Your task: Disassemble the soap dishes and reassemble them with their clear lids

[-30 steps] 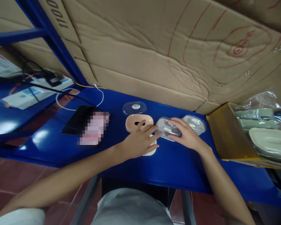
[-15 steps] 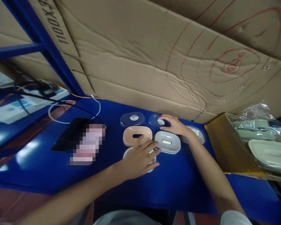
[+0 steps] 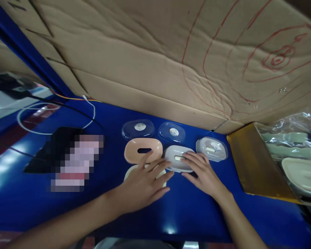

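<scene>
My left hand (image 3: 142, 185) hovers over or rests on a cream soap dish (image 3: 131, 171), fingers spread, hiding most of it. Its fingertips reach in front of a peach soap dish (image 3: 131, 151) with a dark slot in the middle. Over the right side of a light grey soap dish (image 3: 172, 152), which has a pale oblong piece at its centre, is my right hand (image 3: 203, 174). The fingers are stretched across it, with the thumb by its front edge. Whether either hand presses on a dish, I cannot tell.
Two clear lids (image 3: 137, 128) with round stickers lie behind the dishes. A lidded grey box (image 3: 212, 148) stands right of them. Farther right is an open cardboard box (image 3: 239, 166) holding green and cream items. A blurred-out phone (image 3: 80, 159) and white cable (image 3: 19, 119) lie left.
My right hand has left the clear lid at the back and come forward to the grey dish. My left hand stays by the cream dish. The camera view has shifted.
</scene>
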Demonstrator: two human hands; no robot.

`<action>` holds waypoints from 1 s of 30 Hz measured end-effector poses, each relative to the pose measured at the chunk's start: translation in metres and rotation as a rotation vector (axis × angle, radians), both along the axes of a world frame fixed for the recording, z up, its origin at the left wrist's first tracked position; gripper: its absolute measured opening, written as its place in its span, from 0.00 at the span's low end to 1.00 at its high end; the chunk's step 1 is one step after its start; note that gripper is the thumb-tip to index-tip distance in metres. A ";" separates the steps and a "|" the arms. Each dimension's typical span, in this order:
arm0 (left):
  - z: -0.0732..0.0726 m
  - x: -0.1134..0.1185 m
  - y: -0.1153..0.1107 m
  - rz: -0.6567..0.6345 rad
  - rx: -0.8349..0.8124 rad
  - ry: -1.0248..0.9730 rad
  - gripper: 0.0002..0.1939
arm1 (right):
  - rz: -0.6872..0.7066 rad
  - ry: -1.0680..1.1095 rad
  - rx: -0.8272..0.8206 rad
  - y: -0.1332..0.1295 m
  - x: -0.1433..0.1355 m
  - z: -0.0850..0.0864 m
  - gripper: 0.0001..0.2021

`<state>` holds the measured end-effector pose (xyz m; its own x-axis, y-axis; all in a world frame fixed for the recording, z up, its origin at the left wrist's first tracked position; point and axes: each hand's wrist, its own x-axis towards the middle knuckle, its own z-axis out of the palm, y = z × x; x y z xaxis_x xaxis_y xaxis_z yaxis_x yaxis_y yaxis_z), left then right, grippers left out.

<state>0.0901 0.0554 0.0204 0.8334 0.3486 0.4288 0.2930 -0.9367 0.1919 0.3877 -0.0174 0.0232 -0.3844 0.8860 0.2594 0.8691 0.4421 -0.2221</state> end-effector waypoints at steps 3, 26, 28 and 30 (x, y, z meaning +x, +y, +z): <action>0.002 -0.001 0.001 -0.004 -0.014 0.008 0.18 | 0.035 0.057 -0.024 0.000 -0.004 0.002 0.18; -0.001 0.006 -0.022 -0.249 0.101 0.090 0.05 | -0.037 0.022 0.092 0.012 -0.003 0.003 0.14; 0.000 0.005 -0.023 -0.286 0.102 0.102 0.05 | -0.042 0.017 0.095 0.016 -0.008 -0.001 0.14; 0.000 0.005 -0.023 -0.315 0.105 0.114 0.06 | -0.048 0.009 0.090 0.019 -0.013 -0.004 0.14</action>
<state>0.0950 0.0323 0.0208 0.9378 0.0259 0.3462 0.0008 -0.9974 0.0726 0.3744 0.0013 0.0189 -0.3396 0.8761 0.3421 0.8877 0.4188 -0.1915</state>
